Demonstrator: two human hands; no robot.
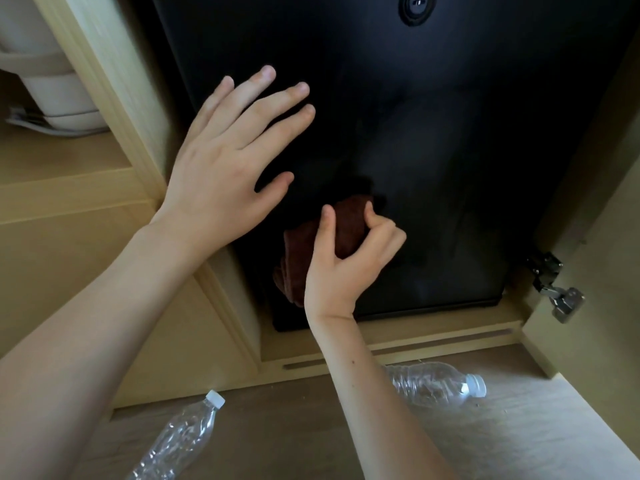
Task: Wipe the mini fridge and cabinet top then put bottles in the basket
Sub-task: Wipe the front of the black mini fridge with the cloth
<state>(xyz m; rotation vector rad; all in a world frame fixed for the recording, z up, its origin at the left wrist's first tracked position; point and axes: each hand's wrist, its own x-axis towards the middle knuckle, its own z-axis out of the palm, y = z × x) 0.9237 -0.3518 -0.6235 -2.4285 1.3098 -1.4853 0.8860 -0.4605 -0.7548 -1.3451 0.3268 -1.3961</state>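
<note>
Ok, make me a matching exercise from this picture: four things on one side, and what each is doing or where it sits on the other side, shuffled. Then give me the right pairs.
Column one
1. left hand
2. right hand
3. plastic bottle with its cap pointing right
4. metal hinge

Column two
A. fixed to the wooden cabinet at the right
B. lying on its side on the floor
C. fingers spread, holding nothing, at the black fridge door
D. gripping the brown cloth

Pairs: 1-C, 2-D, 3-B, 4-A

Dim, soft daylight; wide-angle edge distortion.
</note>
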